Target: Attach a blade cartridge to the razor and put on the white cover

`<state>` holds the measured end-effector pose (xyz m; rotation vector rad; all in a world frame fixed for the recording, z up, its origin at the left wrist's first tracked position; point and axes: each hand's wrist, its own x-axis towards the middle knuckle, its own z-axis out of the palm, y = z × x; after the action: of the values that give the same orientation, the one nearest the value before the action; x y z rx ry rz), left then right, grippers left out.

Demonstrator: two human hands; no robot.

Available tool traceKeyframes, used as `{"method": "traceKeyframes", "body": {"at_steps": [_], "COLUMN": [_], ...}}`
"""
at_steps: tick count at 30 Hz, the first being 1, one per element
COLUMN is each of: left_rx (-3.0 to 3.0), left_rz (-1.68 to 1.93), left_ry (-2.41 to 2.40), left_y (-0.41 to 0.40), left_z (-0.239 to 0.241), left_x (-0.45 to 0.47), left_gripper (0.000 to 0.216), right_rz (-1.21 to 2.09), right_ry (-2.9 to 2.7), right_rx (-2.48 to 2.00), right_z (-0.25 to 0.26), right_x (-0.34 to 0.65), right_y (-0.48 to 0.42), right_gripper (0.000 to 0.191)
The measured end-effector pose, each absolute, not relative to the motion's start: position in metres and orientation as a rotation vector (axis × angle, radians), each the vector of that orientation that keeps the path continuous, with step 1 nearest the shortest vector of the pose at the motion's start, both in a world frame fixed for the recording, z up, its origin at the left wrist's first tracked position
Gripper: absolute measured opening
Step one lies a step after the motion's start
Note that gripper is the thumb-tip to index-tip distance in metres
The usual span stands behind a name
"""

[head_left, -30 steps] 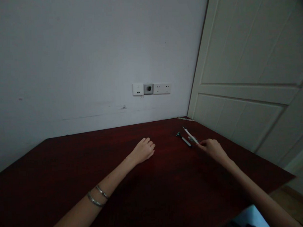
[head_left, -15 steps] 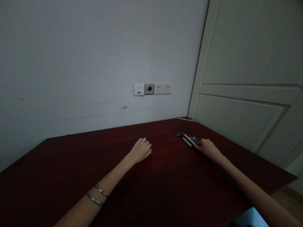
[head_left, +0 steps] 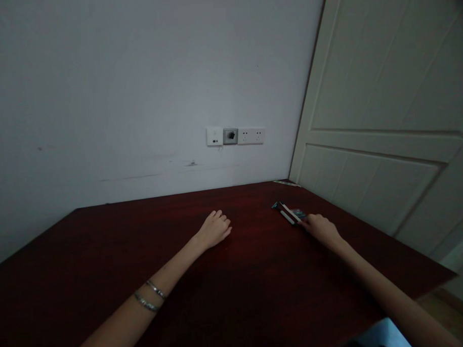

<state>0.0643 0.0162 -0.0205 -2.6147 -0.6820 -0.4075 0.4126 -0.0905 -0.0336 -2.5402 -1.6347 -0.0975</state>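
Remotely, I see the left hand (head_left: 214, 229) curled on the tabletop (head_left: 228, 290), probably for support, its grip unclear to me; the right hand (head_left: 321, 230) pinches a slim white item (head_left: 291, 213) by its near end, apparently leaving its length free, beside a razor (head_left: 287, 218).

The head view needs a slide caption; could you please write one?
Right hand holding a slim white object beside a razor, left hand on the dark red table.

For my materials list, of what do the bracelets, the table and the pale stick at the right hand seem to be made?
Bracelets: probably polished metal, from silvery glints. Table: perhaps wood or laminate, satin: soft sheen, faint streaks. Pale stick: perhaps matt plastic, no glint; too small for certainty.
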Motion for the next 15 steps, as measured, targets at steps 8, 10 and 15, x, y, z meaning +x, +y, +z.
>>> {"method": "traceKeyframes", "body": {"at_steps": [8, 10, 15], "left_rx": [-2.622, -2.628, -2.616], "left_rz": [-0.415, -0.408, -0.425], "left_ry": [-0.717, -0.717, -0.712], "left_y": [0.015, 0.015, 0.014], "left_z": [-0.02, -0.019, -0.02], "left_x": [0.063, 0.063, 0.061], "left_gripper": [0.025, 0.025, 0.026], "right_rz": [-0.205, -0.198, -0.232], "right_ry": [-1.709, -1.854, -1.917], "right_rx": [-2.469, -2.374, -2.396], "right_z": [-0.018, -0.019, -0.03], "right_x": [0.402, 0.392, 0.375], "right_y": [-0.093, -0.09, -0.079], "right_gripper": [0.035, 0.033, 0.028]}}
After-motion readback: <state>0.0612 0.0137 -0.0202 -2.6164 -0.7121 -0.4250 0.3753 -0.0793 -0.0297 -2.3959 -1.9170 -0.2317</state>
